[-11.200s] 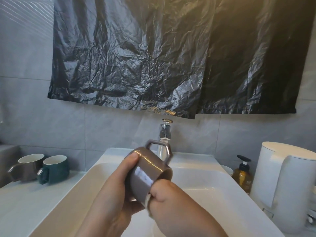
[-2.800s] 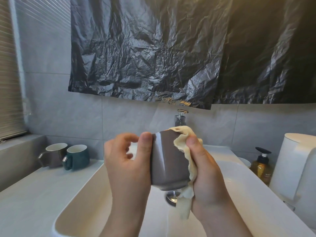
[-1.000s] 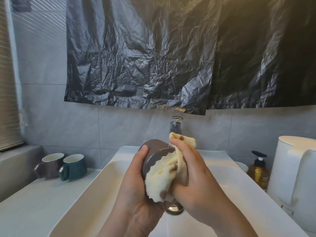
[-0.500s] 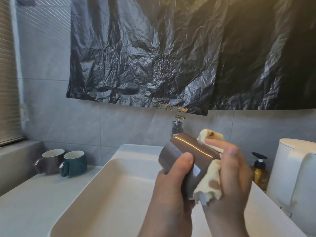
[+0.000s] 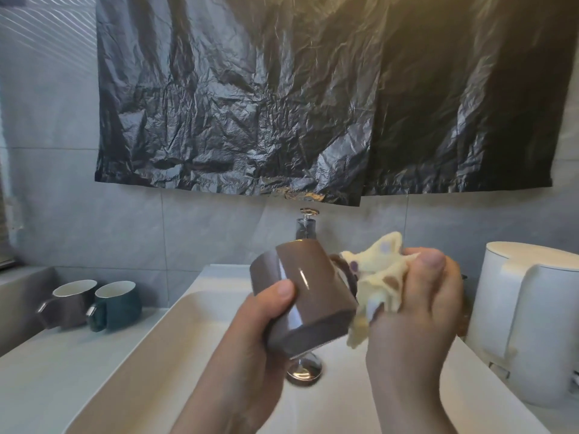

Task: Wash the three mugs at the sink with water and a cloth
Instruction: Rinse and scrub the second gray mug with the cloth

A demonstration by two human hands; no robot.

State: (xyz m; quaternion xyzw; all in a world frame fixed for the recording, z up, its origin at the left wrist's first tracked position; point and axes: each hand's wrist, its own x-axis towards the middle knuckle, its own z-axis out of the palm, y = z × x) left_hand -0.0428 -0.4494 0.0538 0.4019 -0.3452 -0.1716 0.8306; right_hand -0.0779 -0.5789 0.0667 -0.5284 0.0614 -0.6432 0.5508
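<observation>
Head view: glossy brown mug (image 5: 308, 296), crumpled cloth (image 5: 380, 277).

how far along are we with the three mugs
Nothing looks finished. In hand: left hand holds the brown mug over the sink; right hand rubs the cloth at its handle side. Left: grey mug and green mug, waiting on the counter.

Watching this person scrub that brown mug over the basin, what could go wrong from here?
The brown mug is glossy, tilted and gripped only by the left hand above the hard white sink; a slip could chip it. The right hand bunches the yellow cloth around the handle side, so a tug might twist the mug loose. The grey mug and green mug stand close together on the counter; an elbow could knock them.
</observation>
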